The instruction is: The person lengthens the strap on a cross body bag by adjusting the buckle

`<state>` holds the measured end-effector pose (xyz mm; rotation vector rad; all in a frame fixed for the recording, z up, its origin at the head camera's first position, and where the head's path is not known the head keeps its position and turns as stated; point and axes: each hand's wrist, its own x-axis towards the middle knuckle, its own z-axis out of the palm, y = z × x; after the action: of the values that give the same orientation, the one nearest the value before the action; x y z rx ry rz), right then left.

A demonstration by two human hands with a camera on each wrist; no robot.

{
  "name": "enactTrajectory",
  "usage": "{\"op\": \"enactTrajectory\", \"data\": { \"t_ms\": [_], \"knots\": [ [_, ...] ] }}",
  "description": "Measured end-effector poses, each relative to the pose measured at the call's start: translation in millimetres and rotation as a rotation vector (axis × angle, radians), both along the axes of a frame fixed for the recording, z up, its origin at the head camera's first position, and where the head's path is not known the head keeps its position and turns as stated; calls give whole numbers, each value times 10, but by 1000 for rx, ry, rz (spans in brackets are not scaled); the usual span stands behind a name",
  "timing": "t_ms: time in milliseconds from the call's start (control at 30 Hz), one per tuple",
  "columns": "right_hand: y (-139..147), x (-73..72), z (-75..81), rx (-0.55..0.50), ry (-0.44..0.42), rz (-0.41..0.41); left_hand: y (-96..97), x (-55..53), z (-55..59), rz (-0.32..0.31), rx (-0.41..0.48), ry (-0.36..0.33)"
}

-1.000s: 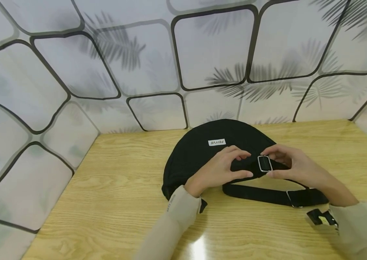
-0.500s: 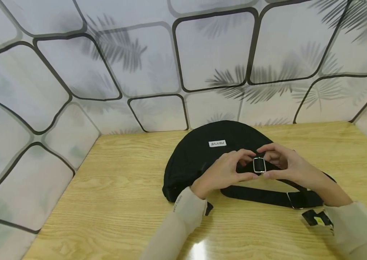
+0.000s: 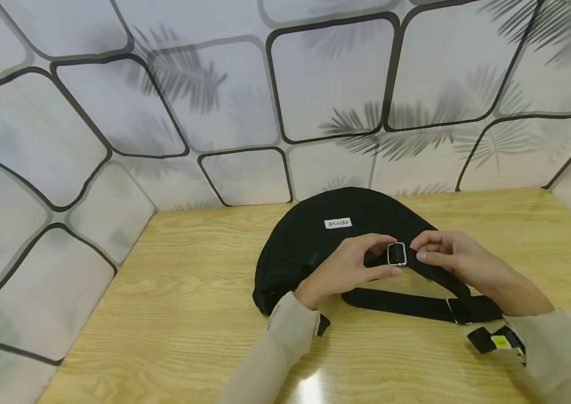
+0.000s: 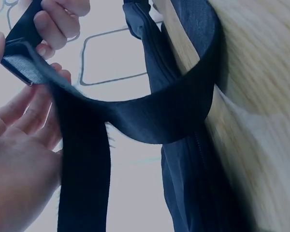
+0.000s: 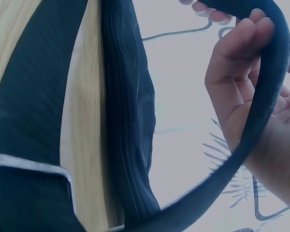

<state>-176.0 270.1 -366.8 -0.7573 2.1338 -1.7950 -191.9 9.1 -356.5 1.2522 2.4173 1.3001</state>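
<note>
A black half-moon waist bag [image 3: 300,241] with a white label [image 3: 338,223] lies on the wooden table. Its black webbing strap [image 3: 434,273] is lifted in front of it. My left hand [image 3: 338,270] pinches the metal slide buckle [image 3: 404,255] on the strap between thumb and fingers. Just to the right, my right hand [image 3: 472,269] pinches the webbing between thumb and fingertips. The right wrist view shows the strap [image 5: 261,106] looping down past the right hand. In the left wrist view a strap loop [image 4: 159,113] hangs beside the left palm [image 4: 19,164].
Another length of strap [image 3: 396,301] with a second metal slider [image 3: 459,312] lies in front of the bag. A small black piece with a yellow patch [image 3: 500,341] shows by the right sleeve. A patterned backdrop [image 3: 245,174] stands behind the table [image 3: 164,314].
My left hand has closed in on the slide buckle, which has shifted left. My right hand has moved off the buckle, a little to the right, onto the webbing.
</note>
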Motion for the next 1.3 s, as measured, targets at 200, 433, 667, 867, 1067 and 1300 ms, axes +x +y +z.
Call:
{"op": "enactTrajectory", "data": {
  "t_ms": [200, 433, 667, 867, 1067, 1300],
  "knots": [
    [-41, 10, -14, -69, -9, 34, -11, 19, 8, 8, 0, 11],
    [-95, 31, -9, -121, -25, 41, -4, 32, 4, -7, 2, 36],
    [-153, 32, -8, -224, -72, 110, 48, 31, -37, -26, -16, 46],
    [-78, 2, -14, -191, -109, 139, 7, 3, 10, -33, 7, 80],
    [-25, -24, -42, -118, -59, 115, -65, -6, 63, -15, 72, 71],
    [-33, -12, 8, -129, -39, 121, -53, -12, 69, -5, 73, 79]
  ]
}}
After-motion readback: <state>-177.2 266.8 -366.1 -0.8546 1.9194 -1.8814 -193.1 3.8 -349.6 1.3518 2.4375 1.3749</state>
